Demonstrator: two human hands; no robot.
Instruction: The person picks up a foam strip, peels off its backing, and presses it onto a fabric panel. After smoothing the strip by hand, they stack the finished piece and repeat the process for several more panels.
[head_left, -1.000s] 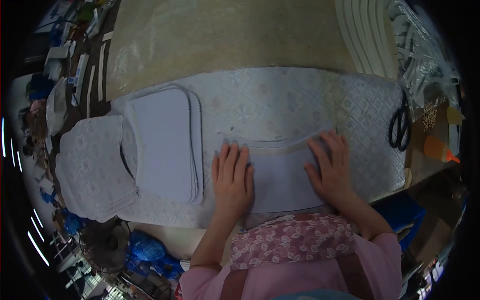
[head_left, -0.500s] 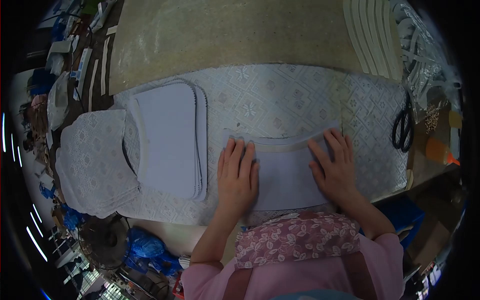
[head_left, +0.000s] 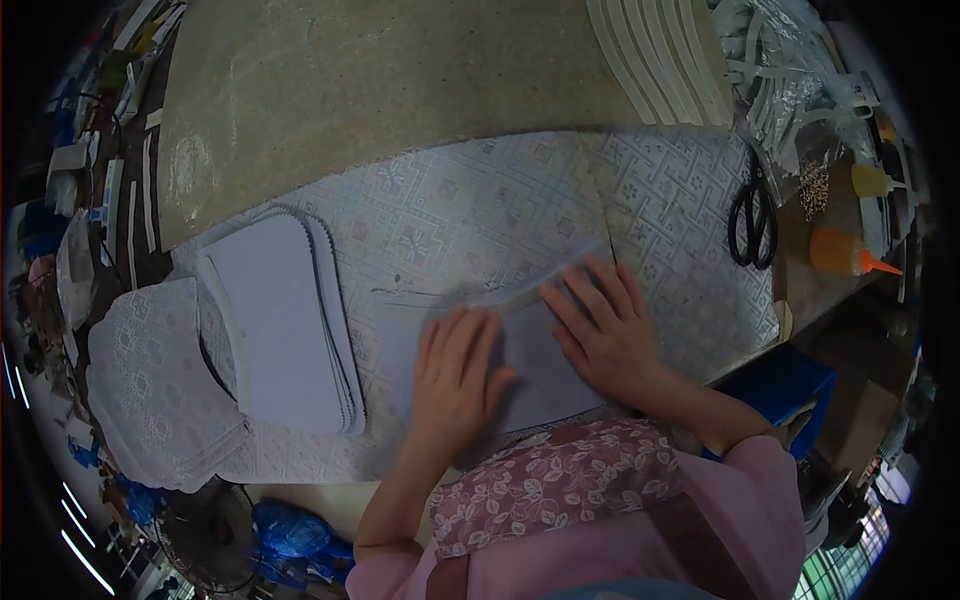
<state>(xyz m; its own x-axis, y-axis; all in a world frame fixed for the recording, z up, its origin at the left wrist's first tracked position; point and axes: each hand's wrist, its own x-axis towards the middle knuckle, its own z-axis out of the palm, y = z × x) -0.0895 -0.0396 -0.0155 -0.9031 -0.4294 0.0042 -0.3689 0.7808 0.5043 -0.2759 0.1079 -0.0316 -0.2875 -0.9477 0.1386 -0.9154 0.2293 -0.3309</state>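
Note:
In front of me lies a pale lavender-grey panel [head_left: 545,375] with a concave upper edge, where a lighter curved strip [head_left: 535,287] runs. My left hand [head_left: 455,375] is over the panel's left-middle part, fingers stretched out towards the strip and slightly blurred. At the strip's right end, my right hand [head_left: 605,330] rests flat with its fingers spread. Neither hand grips anything. To the left is a stack of similar panels [head_left: 280,320] with pinked edges, its top one carrying a pale strip. Patterned, curved pieces [head_left: 160,380] lie beyond that stack.
Patterned sheeting [head_left: 470,210] covers the work surface below a brown board [head_left: 380,80]. Several pale strips [head_left: 660,60] lie on the board. Black-handled scissors [head_left: 752,220], an orange bottle [head_left: 838,250] and a yellow bottle [head_left: 870,181] are at the right. A fan [head_left: 210,535] stands lower left.
My left hand has shifted from the panel's left end towards its middle. My right hand stays near the right end. The whole view has turned and shifted a little.

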